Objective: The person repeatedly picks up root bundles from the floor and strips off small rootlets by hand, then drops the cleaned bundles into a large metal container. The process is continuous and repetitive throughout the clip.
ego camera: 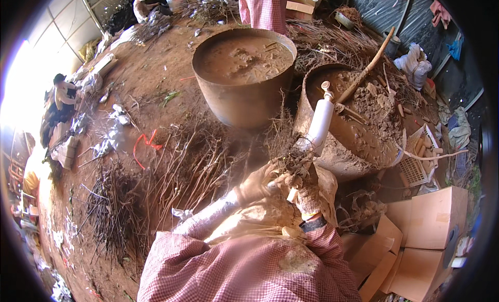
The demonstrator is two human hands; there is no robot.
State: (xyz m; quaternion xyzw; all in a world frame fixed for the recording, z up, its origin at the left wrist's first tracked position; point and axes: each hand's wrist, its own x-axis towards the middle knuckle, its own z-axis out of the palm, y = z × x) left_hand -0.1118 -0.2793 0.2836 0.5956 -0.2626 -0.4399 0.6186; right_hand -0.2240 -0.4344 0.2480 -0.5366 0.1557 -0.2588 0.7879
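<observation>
Near the middle, my left hand (255,183), blurred, touches the muddy roots (290,163) of a plant bunch; whether its fingers close on them I cannot tell. My right hand (308,193), in a dirty knitted glove, is closed beside the root mass, around something partly hidden. A white cylinder with a metal fitting (320,122) rises just beyond the roots, its lower end hidden. Yellowish plastic sheeting (253,220) covers my lap. Bundles of bare-stemmed plants (191,161) lie on the soil to the left, beside a darker bundle (111,208).
A large tub of muddy water (243,91) stands ahead. Right of it, another mud-filled tub (343,157) holds a wooden pole (366,70). Open cardboard boxes (425,220) and a white plastic crate (413,171) are at right. A person (263,9) stands beyond; others sit at left.
</observation>
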